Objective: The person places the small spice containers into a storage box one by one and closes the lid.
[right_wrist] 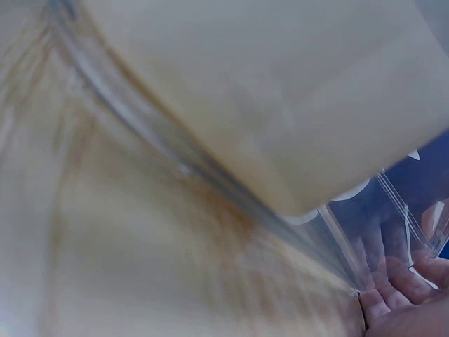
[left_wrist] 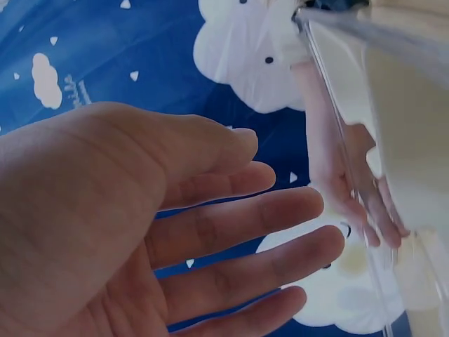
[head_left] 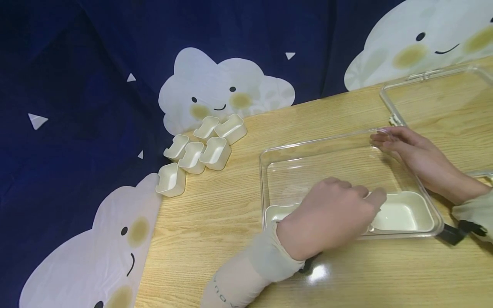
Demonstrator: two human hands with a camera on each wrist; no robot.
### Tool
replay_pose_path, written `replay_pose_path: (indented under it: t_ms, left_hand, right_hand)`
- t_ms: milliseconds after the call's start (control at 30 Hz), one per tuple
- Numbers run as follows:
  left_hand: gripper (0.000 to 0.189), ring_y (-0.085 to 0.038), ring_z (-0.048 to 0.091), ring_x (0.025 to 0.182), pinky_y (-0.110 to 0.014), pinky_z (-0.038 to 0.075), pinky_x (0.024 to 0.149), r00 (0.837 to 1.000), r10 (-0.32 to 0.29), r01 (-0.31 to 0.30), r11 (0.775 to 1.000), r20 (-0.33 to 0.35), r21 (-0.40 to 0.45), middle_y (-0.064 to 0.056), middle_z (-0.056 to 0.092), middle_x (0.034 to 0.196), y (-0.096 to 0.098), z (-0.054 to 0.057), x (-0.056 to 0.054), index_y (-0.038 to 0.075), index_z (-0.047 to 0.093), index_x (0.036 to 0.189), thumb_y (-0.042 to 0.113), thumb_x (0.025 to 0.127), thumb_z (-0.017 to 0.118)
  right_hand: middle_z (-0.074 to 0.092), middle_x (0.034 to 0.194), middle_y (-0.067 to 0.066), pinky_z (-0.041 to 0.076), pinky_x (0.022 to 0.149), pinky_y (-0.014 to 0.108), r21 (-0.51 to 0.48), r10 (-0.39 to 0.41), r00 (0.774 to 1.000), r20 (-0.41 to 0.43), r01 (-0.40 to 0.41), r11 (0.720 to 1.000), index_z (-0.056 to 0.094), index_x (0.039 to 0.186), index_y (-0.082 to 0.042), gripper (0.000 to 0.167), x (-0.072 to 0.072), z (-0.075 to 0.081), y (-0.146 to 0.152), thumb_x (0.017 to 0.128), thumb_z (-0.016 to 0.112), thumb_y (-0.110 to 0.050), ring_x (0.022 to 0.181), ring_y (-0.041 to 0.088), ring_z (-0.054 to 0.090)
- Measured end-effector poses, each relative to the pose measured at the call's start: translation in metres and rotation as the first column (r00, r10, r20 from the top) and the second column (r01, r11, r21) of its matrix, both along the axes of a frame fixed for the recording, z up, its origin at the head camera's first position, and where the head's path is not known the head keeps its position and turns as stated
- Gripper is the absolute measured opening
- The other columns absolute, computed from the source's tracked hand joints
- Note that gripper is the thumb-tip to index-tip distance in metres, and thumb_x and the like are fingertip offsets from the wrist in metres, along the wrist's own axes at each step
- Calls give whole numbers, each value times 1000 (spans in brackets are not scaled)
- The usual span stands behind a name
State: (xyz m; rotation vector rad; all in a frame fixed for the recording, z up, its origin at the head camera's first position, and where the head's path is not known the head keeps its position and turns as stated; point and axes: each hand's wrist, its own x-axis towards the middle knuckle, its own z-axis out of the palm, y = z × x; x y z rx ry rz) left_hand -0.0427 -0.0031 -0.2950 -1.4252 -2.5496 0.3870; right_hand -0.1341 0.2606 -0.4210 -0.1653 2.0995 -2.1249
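Plainly, the clear bin (head_left: 265, 184) stands on the near part of the table (head_left: 215, 239), with cream boxes inside along its near wall, including a right-end box (head_left: 405, 211). Both bin and boxes should handle as light, stiff plastic, smooth enough to slip; the bin is best taken by its rim, the boxes by their upper walls. The left hand (head_left: 333, 214) arches over the near side, its fingers straight, pointing down and slightly spread (the left wrist view shows nothing held). The right hand (head_left: 423, 160) reaches in from the right, fingers extended at the bin's far-right corner; whether they pinch the wall cannot be told. Farther off sit six loose cream boxes (head_left: 215, 153), then a cloud-patterned cloth (head_left: 246, 25).
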Motion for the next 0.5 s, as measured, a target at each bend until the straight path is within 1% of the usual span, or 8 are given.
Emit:
replay_pose_path:
  t_ms: [133,200,333,400,500]
  left_hand:
    - [20,-1,48,58,-20,42,54,1000,24,-24,999,-7,37,18,61,77,-7,4,-5,30,65,109,18,102,50]
    - [20,-1,48,58,-20,43,54,999,31,-30,999,-13,44,18,62,77,-11,6,-7,29,65,110,19,104,50]
    - [17,-2,53,59,-21,46,56,998,52,-50,995,-29,82,18,65,77,-19,9,-13,28,66,109,29,107,50]
    - [16,-2,55,58,-21,47,56,997,62,-58,992,-40,108,17,65,76,-23,9,-16,28,67,108,33,107,52]
    - [15,-3,55,57,-22,48,56,996,76,-68,986,-44,155,16,64,73,-30,10,-20,26,67,106,35,106,54]
  right_hand:
    - [68,132,-18,48,93,8,-26,1,1000,-1,-1,1000,48,143,-12,34,0,-1,0,109,50,-15,119,-9,63]
    - [68,131,-18,49,93,8,-31,-1,1000,-2,1,1000,49,142,-12,33,-1,-2,0,109,51,-15,119,-9,63]
    - [68,130,-18,49,92,8,-37,-4,1000,-5,4,999,49,141,-13,32,-1,-2,-1,108,51,-14,118,-8,64]
    - [68,130,-18,49,92,8,-36,-6,1000,-7,5,999,49,140,-12,32,-1,-2,-1,108,51,-14,118,-8,64]
    - [68,131,-18,50,92,8,-24,-8,1000,-9,8,1000,49,140,-12,32,-1,-1,-1,108,51,-14,118,-9,63]
